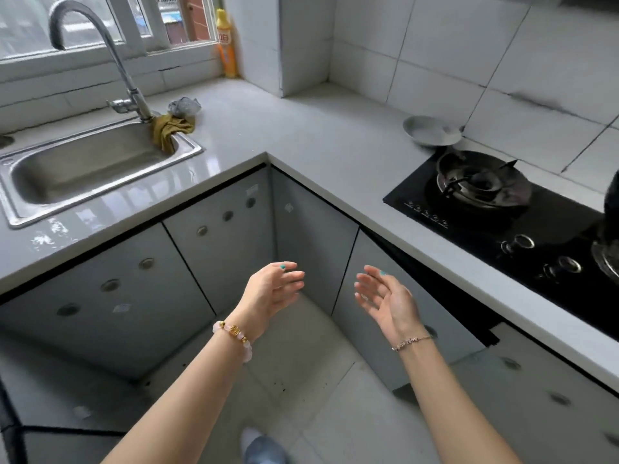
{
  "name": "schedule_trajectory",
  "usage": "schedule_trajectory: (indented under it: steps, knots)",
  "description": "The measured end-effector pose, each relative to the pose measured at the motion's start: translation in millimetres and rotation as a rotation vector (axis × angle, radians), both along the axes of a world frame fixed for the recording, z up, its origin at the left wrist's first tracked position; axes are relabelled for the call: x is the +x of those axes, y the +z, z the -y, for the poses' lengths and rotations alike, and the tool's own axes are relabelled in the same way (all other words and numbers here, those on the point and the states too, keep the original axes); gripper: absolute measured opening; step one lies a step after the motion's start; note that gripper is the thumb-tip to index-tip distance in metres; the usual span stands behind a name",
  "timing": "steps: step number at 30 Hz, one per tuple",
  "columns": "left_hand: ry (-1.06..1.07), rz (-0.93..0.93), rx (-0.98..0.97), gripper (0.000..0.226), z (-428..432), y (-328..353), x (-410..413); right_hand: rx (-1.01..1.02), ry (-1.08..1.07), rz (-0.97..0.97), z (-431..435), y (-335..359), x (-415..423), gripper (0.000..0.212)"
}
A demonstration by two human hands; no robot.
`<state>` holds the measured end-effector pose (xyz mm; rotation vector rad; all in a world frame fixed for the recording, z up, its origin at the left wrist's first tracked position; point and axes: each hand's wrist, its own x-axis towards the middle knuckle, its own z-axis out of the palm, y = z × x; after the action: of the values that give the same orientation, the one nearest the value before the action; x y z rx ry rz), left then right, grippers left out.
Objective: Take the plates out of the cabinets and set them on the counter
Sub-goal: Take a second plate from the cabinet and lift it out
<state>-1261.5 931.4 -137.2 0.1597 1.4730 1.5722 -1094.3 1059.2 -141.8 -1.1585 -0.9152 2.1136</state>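
A grey plate (pixel 432 131) lies on the light counter (pixel 321 135) at the back right, beside the stove. Grey cabinet doors run under the counter: those below the sink (pixel 100 296) are closed, and one door at the inner corner (pixel 395 316) stands ajar. My left hand (pixel 276 288) and my right hand (pixel 385 298) hover empty in front of the corner cabinets, palms facing each other, fingers relaxed. Neither hand touches anything. The cabinet insides are hidden.
A steel sink (pixel 90 169) with a tall tap (pixel 100 55) sits at the left, a brown rag (pixel 170 130) draped over its rim. A black gas hob (pixel 502 209) fills the right counter. An orange bottle (pixel 226 45) stands on the windowsill. Tiled floor lies below.
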Motion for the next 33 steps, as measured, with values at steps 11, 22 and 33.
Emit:
schedule_trajectory:
  steps: [11,22,33]
  knots:
    - [-0.077,0.138,-0.006,0.019,-56,-20,6,-0.01,-0.133,0.049,-6,-13,23,0.025]
    - [-0.329,0.271,-0.078,0.027,-172,-62,-119,-0.135,-0.392,0.045,-57,-50,-82,0.022]
    - [-0.298,0.708,-0.105,0.05,-269,-128,-143,-0.291,-0.607,0.105,-56,-89,-127,0.024]
